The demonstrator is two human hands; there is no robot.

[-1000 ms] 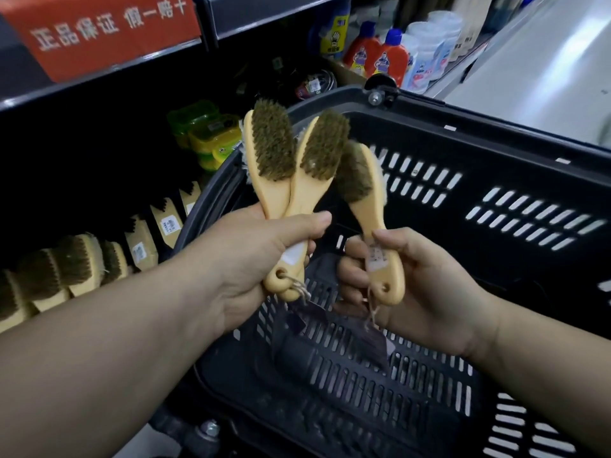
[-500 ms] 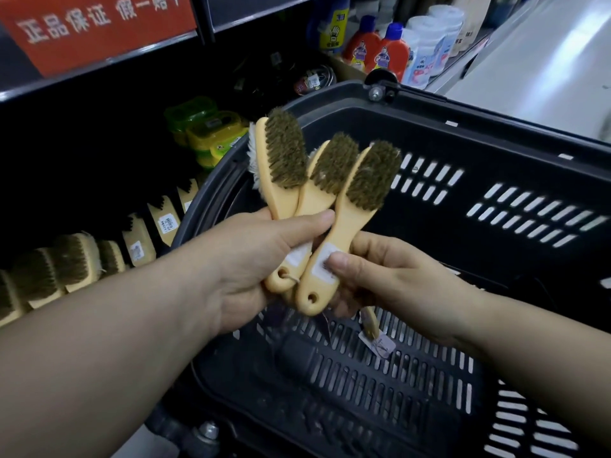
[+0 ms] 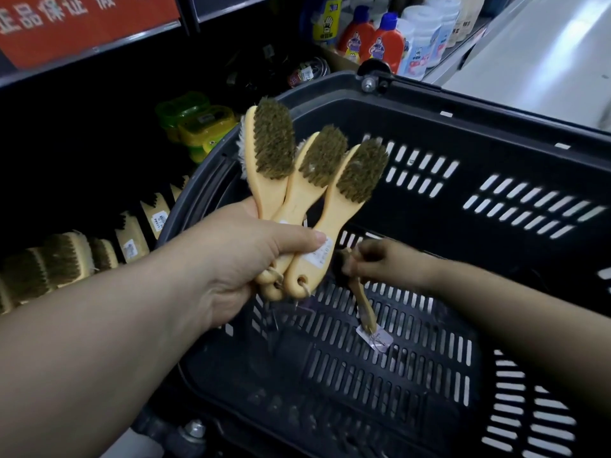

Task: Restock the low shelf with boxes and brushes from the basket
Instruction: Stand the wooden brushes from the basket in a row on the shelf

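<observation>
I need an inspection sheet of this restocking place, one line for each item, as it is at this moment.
Surface: black slotted basket.
Job's things: three brushes, fanned above the basket; fourth brush, tagged, inside the basket; row of brushes at left.
Clutter: nothing seen.
Hands: left hand grips the three handles; right hand pinches the fourth brush.
Cables: nothing seen.
Surroundings: green-yellow boxes, red bottles, red sign.

the low shelf (image 3: 82, 166) ran dark at nine o'clock, with a row of brushes (image 3: 66, 259) side by side along it and green and yellow boxes (image 3: 198, 123) stacked further back at eleven o'clock. the black basket (image 3: 463, 104) filled four o'clock, and one tagged brush (image 3: 363, 302) reached down to its slatted floor.
</observation>
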